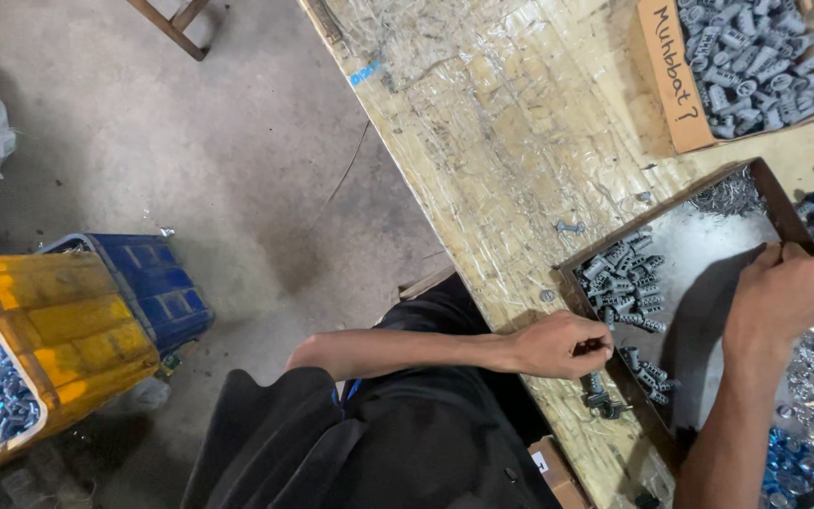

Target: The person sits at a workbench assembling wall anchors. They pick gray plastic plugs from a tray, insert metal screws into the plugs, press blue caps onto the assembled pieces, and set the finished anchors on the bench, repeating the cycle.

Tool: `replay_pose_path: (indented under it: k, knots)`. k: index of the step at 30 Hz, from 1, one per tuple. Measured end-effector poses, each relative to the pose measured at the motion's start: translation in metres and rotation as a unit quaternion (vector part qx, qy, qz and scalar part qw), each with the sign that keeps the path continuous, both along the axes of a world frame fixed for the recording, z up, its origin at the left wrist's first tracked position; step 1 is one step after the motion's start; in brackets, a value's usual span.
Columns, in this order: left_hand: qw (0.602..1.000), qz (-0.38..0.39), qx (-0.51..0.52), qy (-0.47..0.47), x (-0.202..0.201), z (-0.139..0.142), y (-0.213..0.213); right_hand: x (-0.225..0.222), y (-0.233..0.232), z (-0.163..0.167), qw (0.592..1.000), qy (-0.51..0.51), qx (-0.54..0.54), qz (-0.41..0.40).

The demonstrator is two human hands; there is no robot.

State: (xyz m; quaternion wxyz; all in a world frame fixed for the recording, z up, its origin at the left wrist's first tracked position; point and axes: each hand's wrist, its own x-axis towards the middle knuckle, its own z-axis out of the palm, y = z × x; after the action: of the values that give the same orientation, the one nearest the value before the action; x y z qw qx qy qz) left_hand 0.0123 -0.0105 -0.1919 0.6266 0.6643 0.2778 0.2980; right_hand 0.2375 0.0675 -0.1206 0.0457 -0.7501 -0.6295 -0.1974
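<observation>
Seemingly both hands [558,344] [779,297] gripping tray [779,203]

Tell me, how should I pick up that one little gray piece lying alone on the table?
Pinch the lone gray piece across its thin middle, coming straight down from above. It lies flat on the table with bare space all round, so fingers fit on both sides.

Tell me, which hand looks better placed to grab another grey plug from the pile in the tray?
Probably the left hand. It rests at the tray edge, right beside the grey plugs. The right hand is farther over, fingers closed on something small I cannot make out.
</observation>
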Motion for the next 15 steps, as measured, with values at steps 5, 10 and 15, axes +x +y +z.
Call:
replay_pose_path:
  k: [5, 10, 15]
  knots:
    - [0.999, 0.006, 0.031, -0.001, -0.0001, 0.0013, -0.002, -0.0049, -0.0035, 0.0051, 0.999, 0.031, -0.007, 0.026]
    - [1.0, 0.014, 0.018, 0.005, -0.0024, 0.005, -0.003, -0.0046, -0.0064, 0.0097, 0.998, 0.039, -0.021, 0.055]
    - [0.999, 0.021, 0.025, 0.009, -0.0027, 0.0088, -0.0025, -0.0051, -0.0081, 0.0062, 0.998, 0.01, 0.011, 0.057]
